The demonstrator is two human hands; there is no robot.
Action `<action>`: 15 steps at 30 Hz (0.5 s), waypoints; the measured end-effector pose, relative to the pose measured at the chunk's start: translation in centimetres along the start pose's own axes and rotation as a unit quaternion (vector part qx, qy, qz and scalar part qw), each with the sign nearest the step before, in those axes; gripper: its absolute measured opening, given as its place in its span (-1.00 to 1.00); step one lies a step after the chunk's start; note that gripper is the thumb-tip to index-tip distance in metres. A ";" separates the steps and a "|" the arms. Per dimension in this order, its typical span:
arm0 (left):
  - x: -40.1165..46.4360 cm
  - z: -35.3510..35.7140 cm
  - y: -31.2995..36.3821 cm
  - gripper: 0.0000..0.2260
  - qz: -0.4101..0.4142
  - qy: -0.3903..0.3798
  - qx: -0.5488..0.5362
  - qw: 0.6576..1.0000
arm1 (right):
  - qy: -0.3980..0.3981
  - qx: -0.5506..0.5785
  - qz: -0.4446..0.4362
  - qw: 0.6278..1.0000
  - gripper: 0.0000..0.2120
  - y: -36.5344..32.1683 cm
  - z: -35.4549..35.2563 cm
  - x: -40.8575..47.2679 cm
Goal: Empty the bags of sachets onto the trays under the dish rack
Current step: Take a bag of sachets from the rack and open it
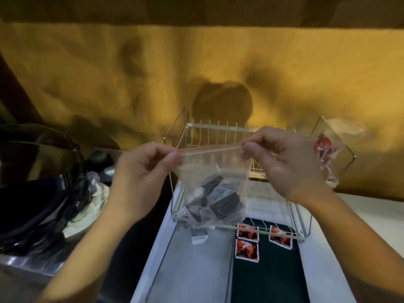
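Note:
I hold a clear zip bag (215,171) upright over the wire dish rack (218,130). My left hand (142,171) pinches its left top corner and my right hand (286,162) pinches the right top corner. Several dark grey sachets (218,202) fill the bag's bottom. Under the rack lie a pale grey tray (196,270) with one grey sachet (199,235) and a dark green tray (273,276) with three red sachets (247,251). A second clear bag with red sachets (325,147) hangs on the rack's right end.
Dark pots and a lid (37,171) are stacked in the sink area at the left, with crumpled cloth beside them. A yellow wall (196,68) rises behind the rack. A white counter (360,215) runs along the right.

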State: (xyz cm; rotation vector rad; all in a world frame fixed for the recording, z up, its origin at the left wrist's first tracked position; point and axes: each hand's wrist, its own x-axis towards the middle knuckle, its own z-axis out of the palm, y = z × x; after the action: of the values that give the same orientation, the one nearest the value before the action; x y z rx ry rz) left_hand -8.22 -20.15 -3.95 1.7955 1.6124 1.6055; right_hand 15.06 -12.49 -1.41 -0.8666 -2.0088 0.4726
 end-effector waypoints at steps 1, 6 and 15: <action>-0.7 0.0 -0.3 -0.82 -0.011 -0.002 -0.004 1.000 | -0.010 0.009 0.017 1.000 -0.86 0.2 0.5 -0.6; -2.7 -0.2 -1.0 -0.86 -0.055 0.001 -0.026 0.998 | -0.031 0.044 0.065 0.996 -0.86 0.6 2.0 -2.4; -5.4 -0.2 -2.1 -0.89 -0.086 0.030 -0.055 0.994 | -0.042 0.064 0.063 0.995 -0.90 1.2 3.7 -4.8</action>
State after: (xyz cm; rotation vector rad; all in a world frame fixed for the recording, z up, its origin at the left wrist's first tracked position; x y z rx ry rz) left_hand -8.35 -23.85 -8.43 1.5237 1.6203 1.6494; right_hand 14.24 -15.21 -6.96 -0.9097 -1.9827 0.7122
